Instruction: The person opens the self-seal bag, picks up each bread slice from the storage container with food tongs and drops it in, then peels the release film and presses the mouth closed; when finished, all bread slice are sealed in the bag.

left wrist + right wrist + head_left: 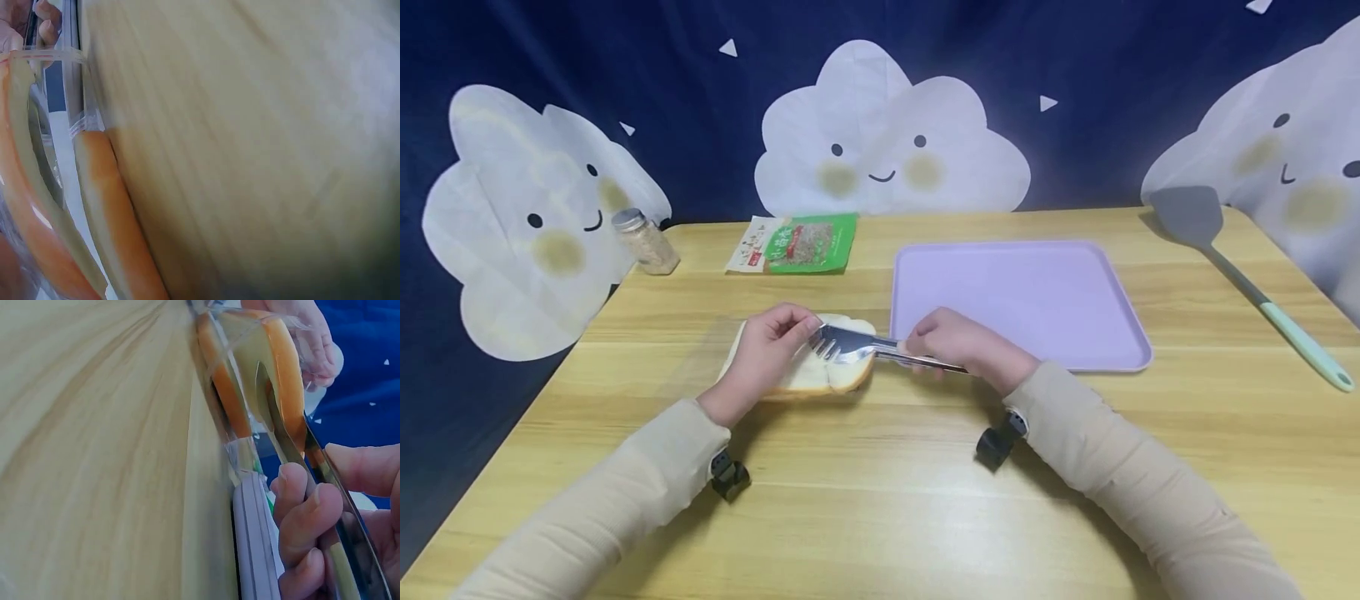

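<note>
My right hand (958, 343) holds metal tongs (887, 348), fingers on one arm and thumb on the other. In the right wrist view the tongs (334, 512) clasp a bread slice (290, 381) between their ends. Another slice (226, 378) lies lower, within a clear plastic bag. At the left, my left hand (762, 354) pinches near the bag's opening, by the tong tips and over the bread (808, 375). The left wrist view shows two slices, the upper (31, 206) apart from the lower (115, 219).
A lilac tray (1015, 300) lies right of the bread. Behind are a green seasoning packet (808, 244) and, at the back left, a tilted jar (647, 243) with a metal lid. A grey spatula (1232, 275) with a mint handle lies at the far right.
</note>
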Tool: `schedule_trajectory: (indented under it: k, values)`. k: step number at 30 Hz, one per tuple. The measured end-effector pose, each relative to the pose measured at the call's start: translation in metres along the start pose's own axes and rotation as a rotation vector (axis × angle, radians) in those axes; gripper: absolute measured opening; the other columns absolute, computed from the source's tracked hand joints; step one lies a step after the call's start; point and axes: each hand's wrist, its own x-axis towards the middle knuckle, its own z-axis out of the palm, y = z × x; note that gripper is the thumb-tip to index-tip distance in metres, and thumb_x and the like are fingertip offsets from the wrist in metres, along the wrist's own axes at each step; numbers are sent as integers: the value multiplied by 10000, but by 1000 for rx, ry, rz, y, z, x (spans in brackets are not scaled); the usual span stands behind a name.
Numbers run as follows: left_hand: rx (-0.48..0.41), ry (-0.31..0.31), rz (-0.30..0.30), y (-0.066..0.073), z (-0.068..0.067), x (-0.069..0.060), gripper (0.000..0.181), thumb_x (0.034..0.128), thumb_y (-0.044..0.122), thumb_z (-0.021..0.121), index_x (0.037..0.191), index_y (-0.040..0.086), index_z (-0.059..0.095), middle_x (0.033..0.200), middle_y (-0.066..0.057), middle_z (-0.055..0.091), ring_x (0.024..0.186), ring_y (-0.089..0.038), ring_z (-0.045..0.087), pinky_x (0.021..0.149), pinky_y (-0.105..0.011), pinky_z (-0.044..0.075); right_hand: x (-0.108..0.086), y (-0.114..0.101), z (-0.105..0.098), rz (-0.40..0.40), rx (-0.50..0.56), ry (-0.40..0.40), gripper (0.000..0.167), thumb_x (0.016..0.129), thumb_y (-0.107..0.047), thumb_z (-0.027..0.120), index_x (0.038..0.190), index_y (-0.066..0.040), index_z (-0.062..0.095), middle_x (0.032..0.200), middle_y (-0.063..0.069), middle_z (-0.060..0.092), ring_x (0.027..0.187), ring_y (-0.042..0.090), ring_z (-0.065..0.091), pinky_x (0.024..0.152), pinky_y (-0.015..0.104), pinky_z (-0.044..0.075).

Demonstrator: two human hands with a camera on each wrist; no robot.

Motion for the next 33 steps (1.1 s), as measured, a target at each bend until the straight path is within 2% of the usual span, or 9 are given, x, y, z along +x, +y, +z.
schedule_trajectory:
  k: [5, 10, 15, 23, 28, 33]
  values:
    - [-35, 9, -8, 1, 1, -1, 166, 901, 102, 595, 884, -59, 636, 853, -153, 638, 727, -41, 521, 650, -162, 438, 2, -3, 4, -2, -59, 9, 210, 892, -147, 532, 831, 11, 655, 675, 66, 608, 466, 126, 472, 461, 230, 386]
    - [-53, 31, -41, 3, -1, -2, 171, 908, 117, 588, 909, -47, 635, 872, -96, 637, 746, -44, 524, 666, -159, 447, 3, -11, 8, 9, -104, 17, 216, 893, -156, 543, 798, 8, 647, 638, 45, 592, 432, 116, 450, 426, 215, 332]
    - [-83, 8, -70, -1, -8, -1, 196, 919, 158, 576, 947, -29, 625, 920, -83, 623, 810, -84, 522, 708, -178, 450, 1, -12, 7, 10, -140, 23, 235, 902, -168, 540, 790, 8, 648, 646, 52, 605, 437, 116, 468, 432, 213, 345]
    - [-62, 47, -39, -10, -15, 0, 181, 914, 138, 582, 913, -38, 624, 921, -123, 638, 788, -68, 534, 698, -170, 457, 0, -8, 5, 3, -103, -15, 242, 892, -192, 548, 805, 6, 657, 650, 54, 607, 442, 120, 461, 470, 224, 373]
    - [-66, 12, -30, -4, -9, -4, 188, 913, 148, 583, 924, -35, 628, 896, -130, 634, 766, -63, 521, 679, -178, 448, 1, -8, 5, -12, -86, -51, 248, 886, -191, 551, 815, 18, 664, 625, 49, 602, 442, 126, 459, 474, 225, 372]
    - [-103, 15, -15, 2, -4, -7, 169, 901, 118, 598, 881, -48, 622, 809, -56, 610, 733, -56, 516, 656, -173, 442, 2, -10, 4, -13, -89, -21, 247, 887, -188, 540, 809, 13, 661, 639, 54, 601, 426, 122, 455, 458, 224, 368]
